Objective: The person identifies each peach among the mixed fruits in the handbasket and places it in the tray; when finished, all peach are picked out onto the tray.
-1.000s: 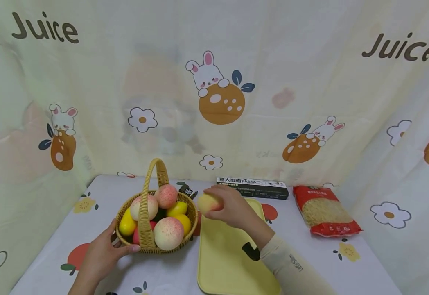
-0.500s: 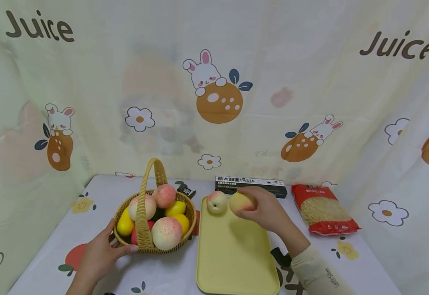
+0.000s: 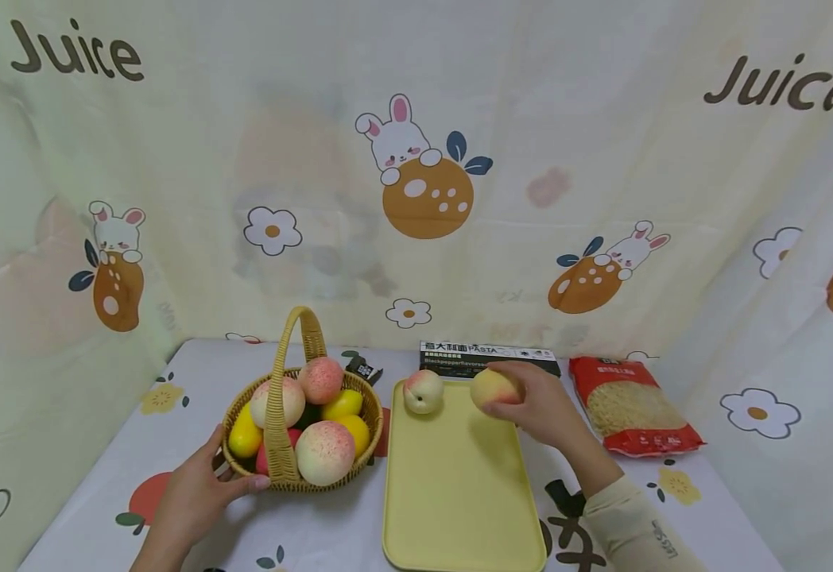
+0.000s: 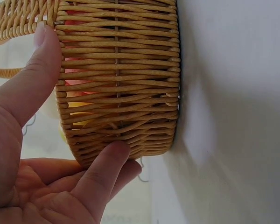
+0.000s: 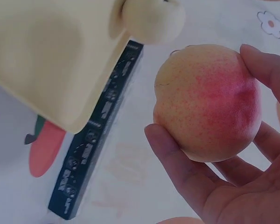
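My left hand (image 3: 191,496) steadies a wicker basket (image 4: 123,60) at its near left side. In the left wrist view the thumb lies at the rim by the handle's foot and the fingers rest against the woven wall. Pink-white peaches (image 3: 326,453), yellow fruit (image 3: 246,435) and other fruit fill the basket. A yellow peach with a red blush (image 5: 205,102) is gripped between thumb and fingers of my right hand (image 3: 545,405), over the far right corner of the yellow tray (image 3: 459,500). A pale peach (image 3: 423,393) sits in the tray's far left corner.
Behind the tray lies a black pasta box (image 3: 488,361). To its right is a red bag of pasta (image 3: 627,405). A small black item (image 3: 365,370) lies behind the basket. A printed curtain (image 3: 316,159) hangs behind the table.
My right hand has carried the yellow peach from beside the basket rightward across the tray's far end, uncovering the pale peach. The left hand stays at the basket.
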Demonstrator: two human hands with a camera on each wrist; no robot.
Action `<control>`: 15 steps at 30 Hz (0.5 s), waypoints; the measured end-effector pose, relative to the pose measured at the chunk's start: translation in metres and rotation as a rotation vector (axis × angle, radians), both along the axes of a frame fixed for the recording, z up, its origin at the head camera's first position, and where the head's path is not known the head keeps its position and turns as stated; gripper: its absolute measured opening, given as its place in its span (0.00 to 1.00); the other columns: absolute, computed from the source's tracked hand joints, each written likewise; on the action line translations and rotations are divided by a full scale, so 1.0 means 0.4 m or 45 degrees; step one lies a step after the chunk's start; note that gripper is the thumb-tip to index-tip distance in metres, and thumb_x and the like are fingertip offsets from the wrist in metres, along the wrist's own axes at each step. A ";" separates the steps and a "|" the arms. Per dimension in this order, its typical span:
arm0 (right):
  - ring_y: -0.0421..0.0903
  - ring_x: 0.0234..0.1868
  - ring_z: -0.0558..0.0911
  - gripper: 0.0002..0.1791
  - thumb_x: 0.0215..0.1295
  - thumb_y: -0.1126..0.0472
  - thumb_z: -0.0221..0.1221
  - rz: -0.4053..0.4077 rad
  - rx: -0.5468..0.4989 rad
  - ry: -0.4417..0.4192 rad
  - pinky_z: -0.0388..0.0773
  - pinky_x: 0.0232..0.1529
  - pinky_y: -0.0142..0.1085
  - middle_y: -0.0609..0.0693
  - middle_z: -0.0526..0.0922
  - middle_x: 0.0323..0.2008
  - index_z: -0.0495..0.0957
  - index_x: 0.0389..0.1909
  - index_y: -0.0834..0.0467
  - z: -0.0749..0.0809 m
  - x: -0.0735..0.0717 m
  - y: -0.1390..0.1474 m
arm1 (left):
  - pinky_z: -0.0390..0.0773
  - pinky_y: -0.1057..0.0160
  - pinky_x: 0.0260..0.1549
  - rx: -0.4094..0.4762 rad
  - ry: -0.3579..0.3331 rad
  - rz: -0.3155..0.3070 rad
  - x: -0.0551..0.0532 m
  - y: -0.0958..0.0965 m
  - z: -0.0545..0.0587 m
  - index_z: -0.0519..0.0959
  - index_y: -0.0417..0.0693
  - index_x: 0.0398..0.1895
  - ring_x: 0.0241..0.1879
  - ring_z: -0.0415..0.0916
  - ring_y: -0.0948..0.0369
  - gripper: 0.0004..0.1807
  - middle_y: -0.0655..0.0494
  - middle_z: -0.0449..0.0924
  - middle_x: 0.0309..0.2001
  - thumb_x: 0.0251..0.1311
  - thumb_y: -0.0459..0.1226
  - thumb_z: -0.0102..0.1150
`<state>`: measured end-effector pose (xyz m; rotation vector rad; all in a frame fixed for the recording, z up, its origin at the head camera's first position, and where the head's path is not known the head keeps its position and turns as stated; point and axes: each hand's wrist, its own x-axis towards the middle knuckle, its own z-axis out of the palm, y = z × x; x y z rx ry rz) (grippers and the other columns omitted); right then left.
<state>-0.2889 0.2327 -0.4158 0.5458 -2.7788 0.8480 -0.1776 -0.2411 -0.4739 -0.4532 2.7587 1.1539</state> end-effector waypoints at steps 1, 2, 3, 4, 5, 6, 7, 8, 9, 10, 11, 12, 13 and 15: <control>0.59 0.60 0.82 0.33 0.60 0.52 0.77 -0.005 -0.002 -0.005 0.81 0.61 0.58 0.59 0.84 0.64 0.82 0.65 0.56 -0.004 -0.005 0.004 | 0.68 0.32 0.71 0.001 0.001 -0.001 0.000 0.000 0.000 0.41 0.36 0.85 0.77 0.60 0.30 0.83 0.26 0.58 0.78 0.37 0.71 0.77; 0.58 0.58 0.82 0.33 0.60 0.51 0.77 -0.012 -0.002 -0.010 0.83 0.58 0.56 0.59 0.84 0.63 0.82 0.66 0.56 -0.009 -0.010 0.007 | 0.68 0.32 0.71 0.003 0.003 -0.003 0.001 0.000 0.000 0.41 0.36 0.85 0.77 0.59 0.30 0.83 0.26 0.58 0.78 0.37 0.71 0.77; 0.57 0.56 0.82 0.33 0.60 0.51 0.77 -0.020 -0.005 -0.017 0.83 0.56 0.53 0.59 0.84 0.63 0.82 0.66 0.56 -0.015 -0.015 0.010 | 0.67 0.33 0.71 0.005 0.005 -0.005 0.001 0.000 0.000 0.41 0.35 0.85 0.77 0.59 0.30 0.83 0.26 0.58 0.78 0.37 0.71 0.77; 0.56 0.55 0.81 0.33 0.60 0.52 0.77 -0.027 -0.009 -0.020 0.82 0.54 0.51 0.60 0.84 0.63 0.82 0.66 0.56 -0.022 -0.021 0.012 | 0.67 0.32 0.72 0.006 0.007 -0.007 0.002 0.000 0.000 0.41 0.35 0.85 0.77 0.58 0.30 0.83 0.26 0.57 0.78 0.37 0.71 0.77; 0.56 0.54 0.81 0.33 0.60 0.52 0.77 -0.032 -0.009 -0.021 0.82 0.53 0.50 0.60 0.85 0.63 0.82 0.66 0.56 -0.030 -0.027 0.014 | 0.67 0.32 0.72 0.007 0.006 -0.007 0.002 0.000 0.000 0.41 0.36 0.85 0.77 0.58 0.30 0.83 0.26 0.57 0.78 0.37 0.71 0.77; 0.57 0.55 0.81 0.33 0.61 0.52 0.76 -0.038 -0.008 -0.023 0.81 0.53 0.50 0.60 0.84 0.63 0.82 0.66 0.56 -0.039 -0.034 0.016 | 0.67 0.32 0.72 0.008 0.004 -0.007 0.002 0.000 -0.001 0.41 0.36 0.85 0.77 0.58 0.30 0.83 0.26 0.57 0.78 0.37 0.71 0.77; 0.57 0.56 0.82 0.33 0.61 0.52 0.76 -0.042 -0.006 -0.024 0.81 0.53 0.51 0.60 0.84 0.63 0.81 0.66 0.57 -0.047 -0.042 0.017 | 0.67 0.32 0.72 0.006 0.003 -0.006 0.001 0.000 0.000 0.41 0.36 0.85 0.77 0.58 0.30 0.83 0.26 0.57 0.78 0.37 0.71 0.77; 0.58 0.57 0.82 0.33 0.61 0.53 0.76 -0.047 -0.010 -0.028 0.81 0.55 0.52 0.61 0.84 0.63 0.81 0.66 0.57 -0.056 -0.049 0.018 | 0.68 0.32 0.71 0.005 0.000 -0.004 0.001 0.000 0.000 0.41 0.36 0.85 0.77 0.59 0.30 0.83 0.26 0.58 0.78 0.37 0.71 0.77; 0.59 0.59 0.82 0.33 0.61 0.53 0.76 -0.051 -0.013 -0.033 0.80 0.57 0.54 0.61 0.84 0.64 0.81 0.66 0.58 -0.066 -0.056 0.019 | 0.68 0.32 0.71 0.003 -0.003 -0.003 0.001 0.000 0.001 0.41 0.37 0.86 0.77 0.59 0.30 0.83 0.26 0.58 0.78 0.36 0.72 0.77; 0.60 0.60 0.81 0.33 0.61 0.53 0.76 -0.054 -0.014 -0.039 0.79 0.60 0.56 0.61 0.84 0.64 0.81 0.66 0.58 -0.074 -0.062 0.018 | 0.69 0.32 0.71 0.002 -0.008 0.000 0.001 0.000 0.001 0.41 0.37 0.86 0.77 0.59 0.30 0.83 0.26 0.58 0.78 0.36 0.72 0.77; 0.60 0.61 0.81 0.33 0.61 0.54 0.76 -0.052 -0.018 -0.044 0.79 0.61 0.57 0.62 0.84 0.64 0.81 0.67 0.59 -0.082 -0.068 0.017 | 0.69 0.32 0.71 -0.002 -0.010 0.000 0.001 0.000 0.001 0.41 0.37 0.86 0.76 0.60 0.30 0.83 0.26 0.59 0.77 0.36 0.72 0.76; 0.61 0.63 0.81 0.33 0.61 0.54 0.76 -0.046 -0.021 -0.047 0.78 0.63 0.58 0.62 0.84 0.64 0.80 0.67 0.59 -0.088 -0.074 0.016 | 0.69 0.32 0.71 -0.003 -0.010 -0.002 0.001 0.000 0.001 0.41 0.37 0.86 0.76 0.60 0.30 0.83 0.26 0.59 0.77 0.36 0.72 0.76; 0.61 0.63 0.81 0.33 0.61 0.54 0.76 -0.041 -0.024 -0.048 0.78 0.64 0.59 0.62 0.84 0.64 0.80 0.66 0.60 -0.094 -0.078 0.014 | 0.69 0.31 0.71 -0.004 -0.010 -0.002 0.001 0.000 0.001 0.41 0.37 0.86 0.76 0.60 0.29 0.83 0.26 0.59 0.77 0.37 0.72 0.76; 0.62 0.64 0.81 0.33 0.61 0.54 0.76 -0.035 -0.021 -0.046 0.78 0.64 0.60 0.62 0.84 0.64 0.80 0.66 0.61 -0.102 -0.087 0.009 | 0.68 0.31 0.71 0.000 -0.008 -0.004 0.000 0.001 0.002 0.41 0.38 0.86 0.77 0.60 0.29 0.83 0.26 0.59 0.78 0.37 0.72 0.76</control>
